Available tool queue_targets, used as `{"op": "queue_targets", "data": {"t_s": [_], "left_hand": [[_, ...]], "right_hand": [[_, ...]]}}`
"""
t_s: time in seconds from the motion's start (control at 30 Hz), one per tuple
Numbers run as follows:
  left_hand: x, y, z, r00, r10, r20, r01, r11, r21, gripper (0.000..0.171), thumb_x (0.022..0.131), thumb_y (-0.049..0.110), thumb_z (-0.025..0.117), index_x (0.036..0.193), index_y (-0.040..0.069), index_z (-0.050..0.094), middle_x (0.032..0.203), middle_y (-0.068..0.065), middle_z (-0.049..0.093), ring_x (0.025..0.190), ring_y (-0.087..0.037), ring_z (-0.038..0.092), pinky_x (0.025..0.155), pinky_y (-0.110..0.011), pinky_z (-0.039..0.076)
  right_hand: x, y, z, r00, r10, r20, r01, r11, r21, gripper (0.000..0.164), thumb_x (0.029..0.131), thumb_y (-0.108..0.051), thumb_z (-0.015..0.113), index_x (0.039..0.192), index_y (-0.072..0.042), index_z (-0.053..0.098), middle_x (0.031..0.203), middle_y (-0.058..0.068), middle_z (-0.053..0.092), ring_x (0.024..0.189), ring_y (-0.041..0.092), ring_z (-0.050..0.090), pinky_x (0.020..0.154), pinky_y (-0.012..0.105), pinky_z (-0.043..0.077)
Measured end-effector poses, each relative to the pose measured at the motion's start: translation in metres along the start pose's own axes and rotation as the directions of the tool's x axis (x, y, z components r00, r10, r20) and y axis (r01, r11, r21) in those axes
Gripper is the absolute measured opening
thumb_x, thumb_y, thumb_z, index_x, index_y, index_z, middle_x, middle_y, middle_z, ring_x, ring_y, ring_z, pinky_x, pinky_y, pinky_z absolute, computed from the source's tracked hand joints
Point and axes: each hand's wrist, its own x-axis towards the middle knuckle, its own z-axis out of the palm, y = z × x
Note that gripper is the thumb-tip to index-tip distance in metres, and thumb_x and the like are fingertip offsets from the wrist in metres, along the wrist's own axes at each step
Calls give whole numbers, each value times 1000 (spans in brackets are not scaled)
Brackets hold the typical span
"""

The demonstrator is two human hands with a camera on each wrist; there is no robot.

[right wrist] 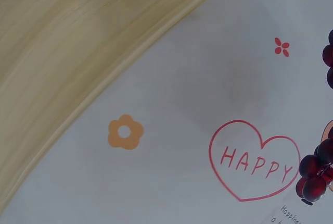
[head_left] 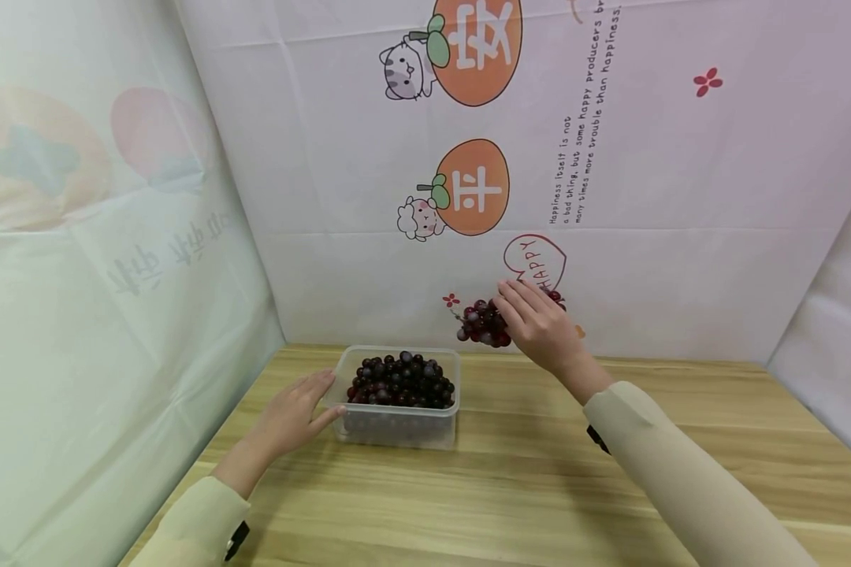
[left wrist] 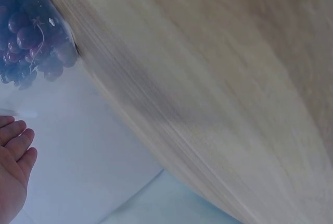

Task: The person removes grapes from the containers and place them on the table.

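Observation:
My right hand [head_left: 539, 327] grips a bunch of dark red grapes [head_left: 485, 323], raised above the table near the back cloth. Some of its grapes [right wrist: 315, 174] show at the right edge of the right wrist view; that hand is out of that view. A clear plastic container [head_left: 397, 431] without a lid stands on the table, holding more dark grapes [head_left: 400, 382]. At its left end rests my left hand [head_left: 294, 413], fingers along the side and thumb at the front rim. The left wrist view shows these fingers [left wrist: 18, 143] fairly straight, below the container's grapes [left wrist: 26, 36].
A wooden table [head_left: 539, 488] lies under everything. Behind it hangs a white printed cloth [head_left: 326, 197] with orange fruit drawings and a HAPPY heart [right wrist: 255, 161]. Another white cloth [head_left: 78, 354] closes off the left side, and pale cloth also hangs at the right.

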Motion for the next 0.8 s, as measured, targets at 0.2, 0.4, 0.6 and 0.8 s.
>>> {"op": "queue_targets", "data": {"t_s": [0.2,0.4,0.6,0.8], "left_hand": [[1,1,-1,1000,-2,2,2,1000,6,69,95,42,60,141,-7,45,143,-23,46,128,-42,45,107,-54,36],[1,3,-3,1000,-4,10,4,1000,7,69,95,42,60,141,-7,45,142,-23,46,128,-42,45,107,-54,36],[0,3,-4,1000,-12,24,12,1000,3,69,96,42,59,142,-7,43,144,-23,45,129,-43,44,107,-55,36],[-1,3,-5,1000,-11,29,11,1000,4,69,96,42,59,142,-7,43,144,-24,44,130,-42,43,108,-54,35]], "right_hand": [[-11,3,-2,1000,0,17,0,1000,-11,26,101,3,40,104,11,65,112,28,65,102,41,65,90,51,53],[-23,3,0,999,-3,45,4,1000,-27,30,103,3,36,103,11,65,111,27,66,100,39,65,86,49,55],[-36,1,8,994,-5,107,11,998,-55,35,105,2,32,103,11,66,110,26,67,101,37,66,87,46,55],[-46,-5,15,987,-4,161,15,998,-67,36,105,2,31,104,11,66,110,25,67,102,37,65,88,44,55]]}}
